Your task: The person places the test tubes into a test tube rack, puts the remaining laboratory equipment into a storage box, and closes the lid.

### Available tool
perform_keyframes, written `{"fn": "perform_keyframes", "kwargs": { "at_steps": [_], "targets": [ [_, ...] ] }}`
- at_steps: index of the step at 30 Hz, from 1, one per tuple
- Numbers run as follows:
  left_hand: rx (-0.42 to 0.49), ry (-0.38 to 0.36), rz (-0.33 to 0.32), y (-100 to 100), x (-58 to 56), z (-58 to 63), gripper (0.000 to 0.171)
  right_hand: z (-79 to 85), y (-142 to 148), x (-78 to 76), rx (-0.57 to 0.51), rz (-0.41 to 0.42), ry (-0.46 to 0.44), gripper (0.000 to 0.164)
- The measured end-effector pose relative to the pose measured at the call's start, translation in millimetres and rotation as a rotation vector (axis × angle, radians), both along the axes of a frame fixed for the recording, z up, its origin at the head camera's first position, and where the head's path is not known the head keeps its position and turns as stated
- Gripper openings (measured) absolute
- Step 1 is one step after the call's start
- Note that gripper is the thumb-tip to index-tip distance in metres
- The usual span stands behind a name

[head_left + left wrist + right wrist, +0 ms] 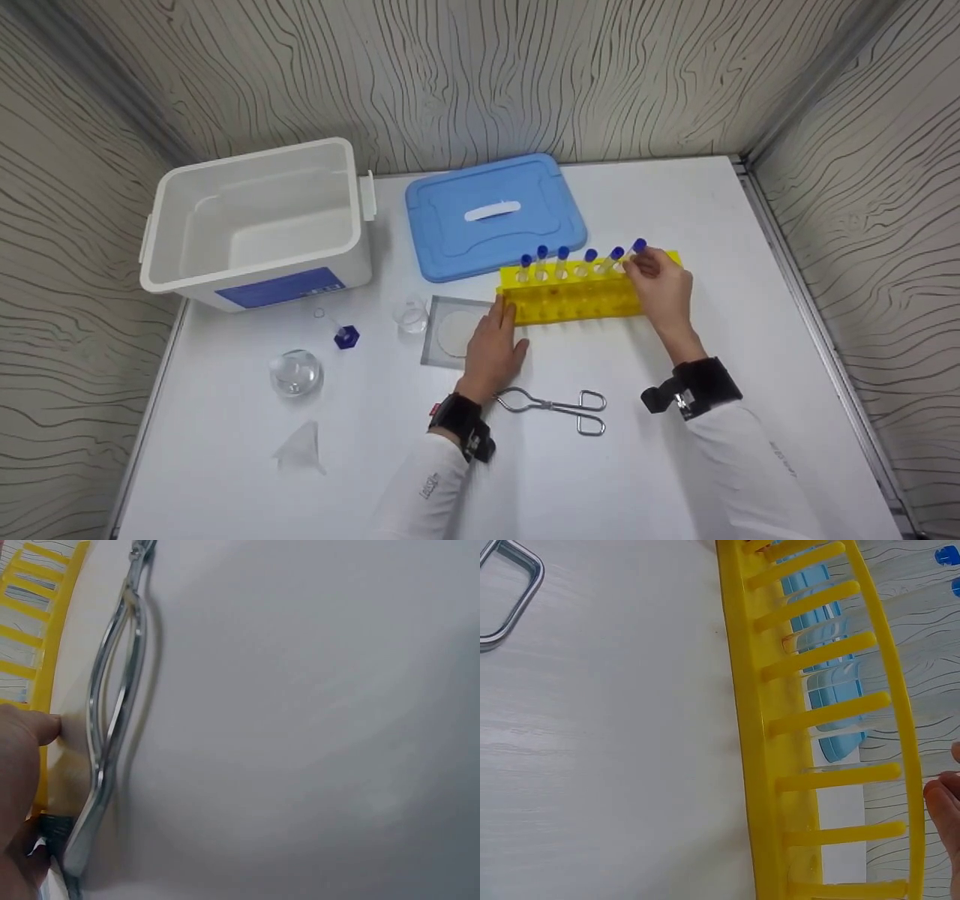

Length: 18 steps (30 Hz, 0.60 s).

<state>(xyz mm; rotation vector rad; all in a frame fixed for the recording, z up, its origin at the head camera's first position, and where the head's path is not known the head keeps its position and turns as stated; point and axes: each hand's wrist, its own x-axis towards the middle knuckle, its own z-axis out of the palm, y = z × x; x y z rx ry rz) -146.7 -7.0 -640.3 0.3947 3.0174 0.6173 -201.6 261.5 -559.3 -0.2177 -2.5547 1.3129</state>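
A: How is the yellow test-tube rack placed, and how is it steadied?

B: The rack is shown just right of the table's centre, lying across the white table with the blue lid at its 11 o'clock. Its left end is met by the left hand, whose fingers are laid loosely extended, their tips against the end wall; nothing is gripped. In the left wrist view a fingertip is seen pressed to the yellow edge, probably so that the rack is kept from sliding while a tube is handled.

A: And the right hand?

B: The right hand is held at the rack's right end. The blue-capped tube in the last occupied slot is pinched near its cap between the fingertips, at the hand's 11 o'clock. Five further capped tubes are stood in the row to its left, at 9 o'clock from the pinched one.

A: What else is laid out?

B: Metal tongs are seen at the rack's 6 o'clock, between the two wrists. A grey square mat lies partly under the left hand, with a small beaker beside it at 9 o'clock. The open white bin is set at 10 o'clock, and a round flask, a blue-based piece and a clear funnel are grouped below it.
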Motion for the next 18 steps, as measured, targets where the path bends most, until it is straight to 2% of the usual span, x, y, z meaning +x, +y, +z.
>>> {"fn": "perform_keyframes", "kwargs": {
  "at_steps": [5, 8, 12, 18],
  "targets": [
    [-0.001, 0.024, 0.001, 0.5, 0.9, 1.2, 0.068, 0.4, -0.8, 3.5, -0.01, -0.005, 0.006, 0.035],
    [-0.007, 0.011, -0.001, 1.2, 0.4, 1.8, 0.068, -0.7, -0.2, 7.2, -0.018, -0.025, 0.019, 0.035],
    [-0.02, -0.018, -0.007, 2.1, -1.1, 2.4, 0.069, -2.8, 1.0, 14.8, -0.042, -0.069, 0.093, 0.033],
    [-0.015, -0.016, -0.007, 1.9, -1.8, 1.6, 0.069, -10.0, 3.6, 28.0, -0.073, -0.11, 0.206, 0.031]
  ]
}}
